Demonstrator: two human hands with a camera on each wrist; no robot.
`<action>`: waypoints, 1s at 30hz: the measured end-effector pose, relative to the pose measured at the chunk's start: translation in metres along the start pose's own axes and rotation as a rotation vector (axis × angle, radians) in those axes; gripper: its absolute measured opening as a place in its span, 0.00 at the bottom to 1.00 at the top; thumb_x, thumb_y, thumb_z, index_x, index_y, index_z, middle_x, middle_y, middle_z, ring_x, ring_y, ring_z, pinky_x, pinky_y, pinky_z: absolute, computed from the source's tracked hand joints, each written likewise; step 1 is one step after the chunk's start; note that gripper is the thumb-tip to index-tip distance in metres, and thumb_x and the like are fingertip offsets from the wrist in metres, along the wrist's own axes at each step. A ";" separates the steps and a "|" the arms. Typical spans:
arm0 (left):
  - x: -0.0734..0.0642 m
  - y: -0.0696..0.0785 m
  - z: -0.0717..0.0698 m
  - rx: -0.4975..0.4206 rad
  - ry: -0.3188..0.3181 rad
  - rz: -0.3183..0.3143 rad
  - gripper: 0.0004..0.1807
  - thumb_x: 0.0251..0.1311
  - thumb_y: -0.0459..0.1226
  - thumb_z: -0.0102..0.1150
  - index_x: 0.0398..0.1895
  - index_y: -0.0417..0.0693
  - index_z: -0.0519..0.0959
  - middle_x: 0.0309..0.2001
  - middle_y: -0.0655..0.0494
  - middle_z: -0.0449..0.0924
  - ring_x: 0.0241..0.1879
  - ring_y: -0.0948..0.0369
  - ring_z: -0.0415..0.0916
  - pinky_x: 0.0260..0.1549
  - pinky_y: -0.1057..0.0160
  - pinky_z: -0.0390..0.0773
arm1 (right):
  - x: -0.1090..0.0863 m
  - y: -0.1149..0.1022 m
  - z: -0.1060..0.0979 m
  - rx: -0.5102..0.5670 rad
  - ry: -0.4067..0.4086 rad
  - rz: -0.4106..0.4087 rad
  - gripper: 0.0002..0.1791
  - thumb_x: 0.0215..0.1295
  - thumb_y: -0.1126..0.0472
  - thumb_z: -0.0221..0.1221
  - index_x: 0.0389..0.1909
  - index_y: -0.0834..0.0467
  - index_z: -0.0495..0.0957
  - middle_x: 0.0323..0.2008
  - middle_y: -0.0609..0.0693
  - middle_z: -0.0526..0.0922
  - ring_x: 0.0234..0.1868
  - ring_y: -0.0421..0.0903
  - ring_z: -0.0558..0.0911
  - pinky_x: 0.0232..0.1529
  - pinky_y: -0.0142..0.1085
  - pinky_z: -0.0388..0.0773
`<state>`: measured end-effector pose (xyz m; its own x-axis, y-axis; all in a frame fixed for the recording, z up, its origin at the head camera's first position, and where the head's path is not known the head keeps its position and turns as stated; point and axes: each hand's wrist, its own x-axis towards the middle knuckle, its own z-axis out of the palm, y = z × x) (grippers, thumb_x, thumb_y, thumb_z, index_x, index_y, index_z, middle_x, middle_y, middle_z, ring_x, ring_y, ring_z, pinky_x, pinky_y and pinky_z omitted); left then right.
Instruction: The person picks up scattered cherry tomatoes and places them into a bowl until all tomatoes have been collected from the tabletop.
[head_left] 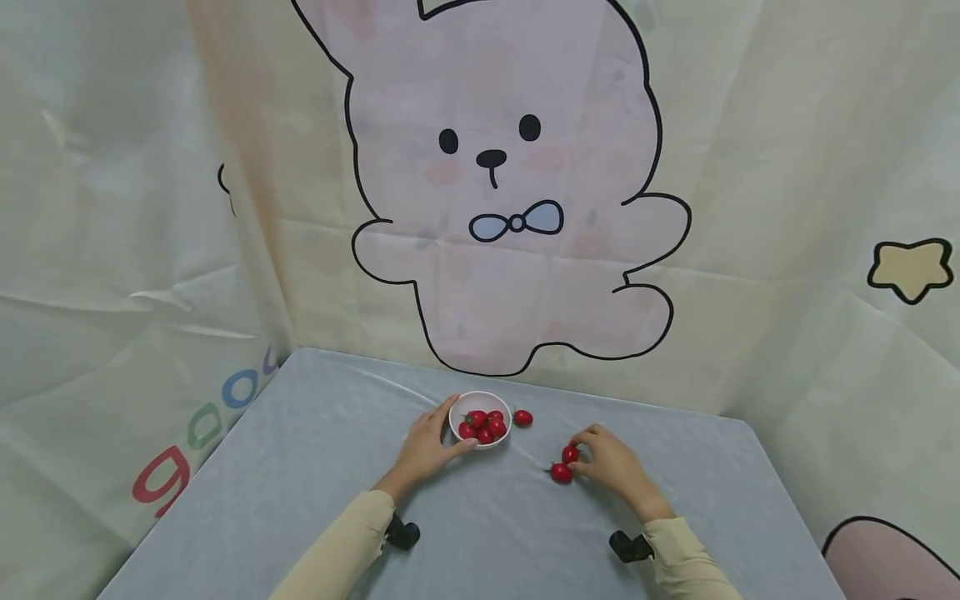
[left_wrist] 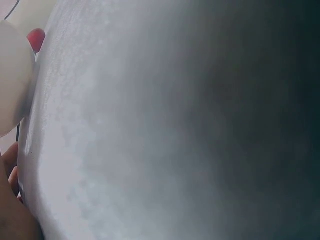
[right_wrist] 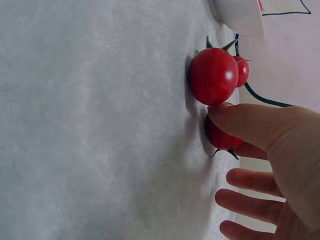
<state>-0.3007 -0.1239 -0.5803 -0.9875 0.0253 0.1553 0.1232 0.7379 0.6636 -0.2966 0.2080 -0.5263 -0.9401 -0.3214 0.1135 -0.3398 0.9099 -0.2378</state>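
My left hand (head_left: 424,450) grips the small white bowl (head_left: 480,402) from its left, thumb at the near rim and fingers at the far left rim. Several red cherry tomatoes (head_left: 477,419) lie in the bowl. With thumb and index finger my right hand (head_left: 617,471) pinches a cherry tomato (right_wrist: 220,134), down at the cloth; its other fingers are spread apart in the right wrist view. Right beside that one lies a second cherry tomato (head_left: 561,473) with a green stem. A third loose cherry tomato (head_left: 523,418) sits just right of the bowl.
A pale blue-grey cloth (head_left: 480,533) covers the table. Behind it hangs a curtain (head_left: 787,208) printed with a bear, and more fabric (head_left: 112,292) closes off the left side. The left wrist view is mostly blurred cloth.
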 end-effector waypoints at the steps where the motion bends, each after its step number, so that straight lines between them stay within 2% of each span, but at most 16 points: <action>1: 0.000 0.000 0.000 0.001 -0.002 -0.003 0.50 0.41 0.72 0.56 0.71 0.79 0.50 0.68 0.57 0.66 0.65 0.50 0.63 0.59 0.40 0.68 | 0.000 0.000 0.001 0.003 -0.001 0.003 0.21 0.45 0.49 0.71 0.41 0.52 0.82 0.42 0.49 0.79 0.41 0.45 0.79 0.43 0.44 0.78; 7: 0.000 0.001 0.000 0.004 -0.004 0.002 0.51 0.41 0.74 0.55 0.71 0.78 0.50 0.68 0.56 0.66 0.66 0.49 0.63 0.60 0.40 0.67 | -0.002 0.000 0.004 0.021 0.025 0.020 0.19 0.44 0.46 0.71 0.36 0.51 0.82 0.41 0.49 0.79 0.40 0.44 0.79 0.42 0.43 0.78; 14: 0.000 0.002 -0.001 0.007 -0.006 -0.003 0.51 0.41 0.74 0.55 0.71 0.77 0.50 0.68 0.56 0.66 0.65 0.50 0.63 0.60 0.40 0.67 | 0.000 -0.002 0.008 -0.013 0.076 0.025 0.21 0.42 0.40 0.70 0.31 0.49 0.82 0.37 0.47 0.80 0.36 0.44 0.79 0.36 0.42 0.78; 21: -0.002 0.001 0.001 0.012 -0.015 0.001 0.51 0.40 0.74 0.54 0.71 0.79 0.49 0.67 0.56 0.67 0.65 0.51 0.64 0.60 0.41 0.68 | 0.001 -0.006 0.010 -0.048 0.060 0.044 0.20 0.42 0.40 0.70 0.31 0.50 0.82 0.38 0.48 0.80 0.35 0.44 0.78 0.33 0.40 0.77; 30: -0.001 0.005 -0.004 0.009 -0.004 0.002 0.51 0.42 0.72 0.56 0.71 0.75 0.51 0.67 0.54 0.67 0.64 0.50 0.65 0.59 0.40 0.68 | 0.008 -0.013 0.005 -0.016 0.071 0.030 0.20 0.44 0.41 0.70 0.31 0.51 0.82 0.37 0.48 0.80 0.35 0.43 0.78 0.36 0.40 0.77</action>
<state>-0.2984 -0.1226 -0.5746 -0.9877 0.0300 0.1536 0.1247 0.7440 0.6565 -0.3003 0.1921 -0.5270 -0.9454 -0.2750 0.1747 -0.3104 0.9232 -0.2265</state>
